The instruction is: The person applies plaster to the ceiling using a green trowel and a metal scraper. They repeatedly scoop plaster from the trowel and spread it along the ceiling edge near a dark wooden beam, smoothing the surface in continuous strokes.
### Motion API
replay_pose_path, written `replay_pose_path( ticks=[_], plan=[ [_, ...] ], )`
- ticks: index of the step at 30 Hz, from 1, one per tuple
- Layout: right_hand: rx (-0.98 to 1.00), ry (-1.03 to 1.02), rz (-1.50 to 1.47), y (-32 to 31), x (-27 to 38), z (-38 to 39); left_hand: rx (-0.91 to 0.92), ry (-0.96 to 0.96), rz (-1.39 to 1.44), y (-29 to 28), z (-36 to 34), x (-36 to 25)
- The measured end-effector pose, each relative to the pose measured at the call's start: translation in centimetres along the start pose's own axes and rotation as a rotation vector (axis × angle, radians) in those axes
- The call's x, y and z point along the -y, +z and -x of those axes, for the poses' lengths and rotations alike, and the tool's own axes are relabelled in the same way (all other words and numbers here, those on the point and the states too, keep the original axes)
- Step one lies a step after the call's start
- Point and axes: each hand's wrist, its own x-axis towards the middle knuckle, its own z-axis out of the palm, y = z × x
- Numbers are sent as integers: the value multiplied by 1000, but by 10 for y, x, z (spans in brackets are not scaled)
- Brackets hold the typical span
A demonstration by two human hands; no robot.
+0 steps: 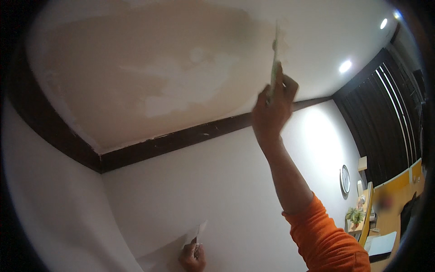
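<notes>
My right hand (273, 111) is raised toward the ceiling, closed round a putty knife (275, 56) whose blade I see nearly edge-on. A small lump sits on the blade's left side. The blade's tip is at or close to the ceiling (312, 41); I cannot tell whether it touches. Beside it spreads a large beige patch (122, 54) with whiter smears of filler (181, 90). Low in the view, my left hand (194, 259) grips a second putty knife (201, 230), its pale blade pointing up in front of the white wall.
Dark trim (181, 140) runs where ceiling meets wall. Downlights (345, 66) glow at the right. Over there are dark blinds (376, 113), a round wall clock (345, 178), a potted plant (355, 216) and a wooden desk (387, 218) with papers (381, 244).
</notes>
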Motion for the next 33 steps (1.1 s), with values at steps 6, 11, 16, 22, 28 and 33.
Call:
replay_pose_path(
  ticks=[6,11,16,22,28,33],
  plan=[
    [38,-133,36,85,66,22,23,8,14,7,5,4],
    [39,-233,-178,30,62,68,-11,-21,18,0,11,12],
    [-79,158,-151,21,23,-32,-12,31,-43,-1,8,5],
    [41,-246,-141,63,106,49,46,-99,-8,2,12,0],
    [663,-283,-680,-46,77,131,-231,-190,135,2,20,23],
    [927,295,-622,-150,-2,179,-55,-876,725,-11,7,-18]
  ],
)
